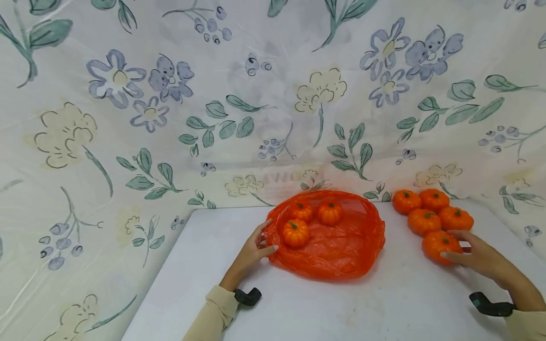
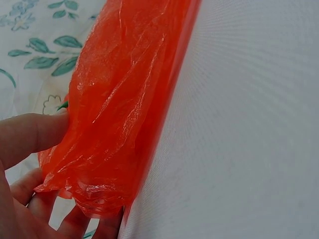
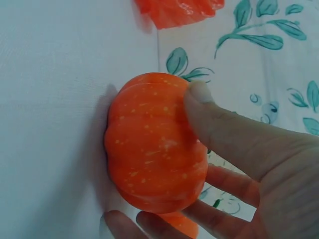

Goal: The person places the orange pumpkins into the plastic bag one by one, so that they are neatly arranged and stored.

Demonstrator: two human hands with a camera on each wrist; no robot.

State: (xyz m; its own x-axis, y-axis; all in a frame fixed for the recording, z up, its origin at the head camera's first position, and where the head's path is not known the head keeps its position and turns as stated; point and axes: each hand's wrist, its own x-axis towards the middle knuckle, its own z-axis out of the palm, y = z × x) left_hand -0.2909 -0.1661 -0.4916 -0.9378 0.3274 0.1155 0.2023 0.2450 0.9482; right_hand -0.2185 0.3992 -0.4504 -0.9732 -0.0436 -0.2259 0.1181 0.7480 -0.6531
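An orange-red plastic bag (image 1: 332,255) lies spread with its mouth wide, and three small orange toy pumpkins (image 1: 296,233) sit in its left part. At the bag's left edge my left hand (image 1: 257,244) grips the rim, thumb on one side and fingers curled on the other; the left wrist view shows the crinkled film between them. My right hand (image 1: 475,253) holds a pumpkin (image 3: 154,144) at the front of a group on the right. Its thumb lies over the top and the fingers reach round the far side and below. The pumpkin is close over the white table.
Behind the held one, several more pumpkins (image 1: 424,221) stand bunched near the table's back right. The white table (image 1: 204,251) ends at a floral cloth backdrop (image 1: 273,118). Dark wrist cameras (image 1: 490,305) are worn on both wrists.
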